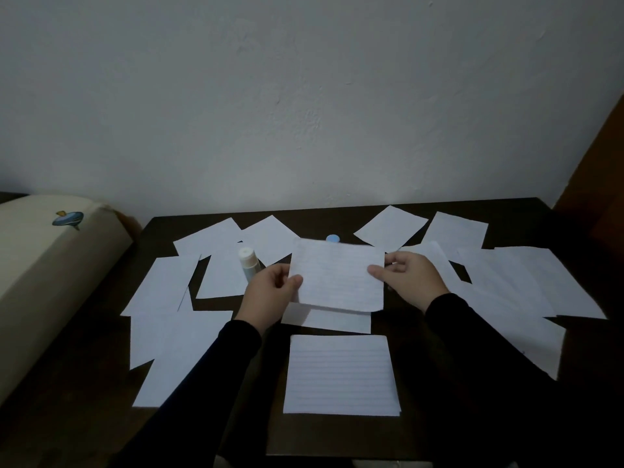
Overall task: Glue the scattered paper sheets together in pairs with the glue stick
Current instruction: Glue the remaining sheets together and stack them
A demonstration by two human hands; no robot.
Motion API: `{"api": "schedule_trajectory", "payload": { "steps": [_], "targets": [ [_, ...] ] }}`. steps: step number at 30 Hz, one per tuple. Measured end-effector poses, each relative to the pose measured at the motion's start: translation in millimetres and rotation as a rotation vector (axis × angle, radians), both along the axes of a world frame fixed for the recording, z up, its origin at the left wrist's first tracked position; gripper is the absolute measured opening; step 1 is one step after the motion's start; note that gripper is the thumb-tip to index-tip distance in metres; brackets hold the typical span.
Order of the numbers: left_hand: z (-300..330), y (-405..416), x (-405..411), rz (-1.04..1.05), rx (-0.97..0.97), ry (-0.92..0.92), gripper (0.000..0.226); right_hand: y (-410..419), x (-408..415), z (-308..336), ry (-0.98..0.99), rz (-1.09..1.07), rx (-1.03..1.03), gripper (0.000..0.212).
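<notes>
A lined paper sheet (337, 275) hangs above the middle of the dark table (418, 430). My left hand (270, 292) pinches its left edge and my right hand (410, 276) pinches its right edge. Under it lies a second sheet (327, 319), partly hidden. Nearer to me a lined sheet (341, 374) lies flat. The uncapped glue stick (249, 263) stands just left of my left hand. Its blue cap (332, 238) lies behind the held sheet. Several more white sheets are scattered left and right.
A cream cushioned piece of furniture (50, 275) with a small sticker borders the table on the left. A plain white wall (304, 96) rises right behind the table. Brown wood (597, 177) stands at the far right.
</notes>
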State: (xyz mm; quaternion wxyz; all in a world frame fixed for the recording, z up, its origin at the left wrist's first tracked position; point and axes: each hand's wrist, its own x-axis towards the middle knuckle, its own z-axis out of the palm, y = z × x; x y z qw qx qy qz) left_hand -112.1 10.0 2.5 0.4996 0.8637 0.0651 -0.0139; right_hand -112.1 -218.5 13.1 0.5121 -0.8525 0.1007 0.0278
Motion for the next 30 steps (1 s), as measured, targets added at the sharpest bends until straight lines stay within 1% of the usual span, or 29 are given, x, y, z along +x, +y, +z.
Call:
{"api": "schedule_trajectory", "payload": {
  "steps": [2, 5, 9, 12, 16, 25, 30],
  "targets": [
    [-4.9, 0.9, 1.8, 0.015, 0.106, 0.018, 0.021, 3.1, 2.4, -9.8, 0.056, 0.001, -0.026, 0.028],
    [-8.0, -1.9, 1.1, 0.023, 0.25, 0.016, 0.029, 10.0, 5.2, -25.0, 0.077, -0.014, -0.111, 0.026],
    [-11.6, -2.2, 2.2, 0.029, 0.347, 0.034, 0.032, 17.5, 6.2, -40.3, 0.123, -0.048, -0.27, 0.024],
    [-13.7, 0.5, 3.1, 0.019, 0.393, 0.047, 0.033, 21.7, 5.9, -42.7, 0.141, -0.072, -0.359, 0.027],
    [-17.5, 3.5, 3.6, 0.011, 0.429, 0.064, 0.031, 25.2, 7.6, -44.1, 0.137, -0.081, -0.511, 0.039],
    [-20.0, 1.4, 3.1, 0.014, 0.434, 0.091, 0.032, 24.8, 7.2, -47.6, 0.109, -0.086, -0.614, 0.037],
    [-21.2, 0.1, 2.1, 0.007, 0.463, 0.078, 0.027, 25.2, 6.1, -49.5, 0.097, -0.071, -0.66, 0.04]
  ]
}}
